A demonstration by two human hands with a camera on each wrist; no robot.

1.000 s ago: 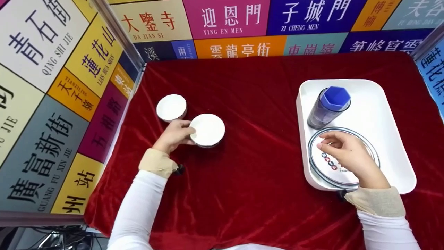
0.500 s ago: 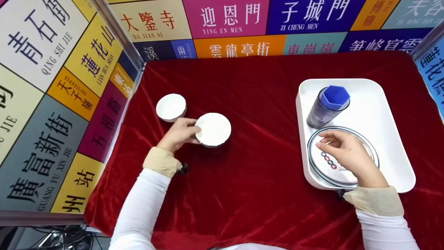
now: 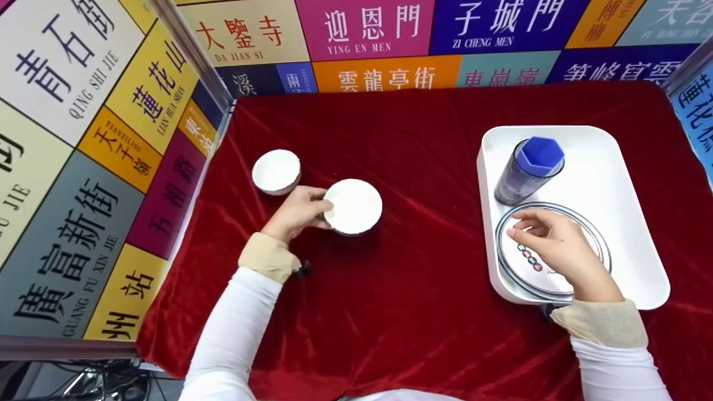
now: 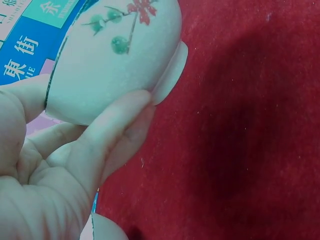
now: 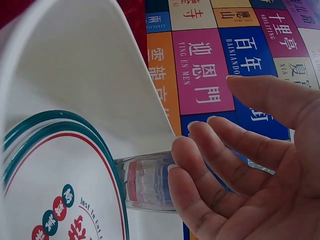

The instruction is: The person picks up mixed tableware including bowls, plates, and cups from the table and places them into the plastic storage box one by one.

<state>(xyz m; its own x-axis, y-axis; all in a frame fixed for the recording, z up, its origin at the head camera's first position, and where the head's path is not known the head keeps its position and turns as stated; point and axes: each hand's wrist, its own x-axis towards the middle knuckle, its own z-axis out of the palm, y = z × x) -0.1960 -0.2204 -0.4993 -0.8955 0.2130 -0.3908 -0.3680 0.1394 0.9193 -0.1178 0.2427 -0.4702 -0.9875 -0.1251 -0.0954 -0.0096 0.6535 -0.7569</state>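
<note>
My left hand (image 3: 301, 210) grips a small white bowl (image 3: 356, 206) by its left side, thumb at the rim and fingers underneath. In the left wrist view the bowl (image 4: 115, 65) shows a red flower, green leaves and a dark rim, held above the red cloth. A second white bowl (image 3: 276, 171) stands on the cloth just behind this hand. Loosely curled and holding nothing, my right hand (image 3: 557, 248) hovers over round plates (image 3: 515, 266) with green rims, which lie in a white tray (image 3: 640, 245). The right wrist view shows the plates (image 5: 55, 175) stacked.
A dark see-through cup (image 3: 512, 186) with a blue hexagonal cup (image 3: 539, 156) in it stands at the tray's back left. Red cloth (image 3: 412, 278) covers the table. Panels with printed signs (image 3: 367, 28) wall off the back and left side.
My left hand has carried the bowl to the right and slightly back, away from the second bowl. The right hand has stayed nearly still over the plates.
</note>
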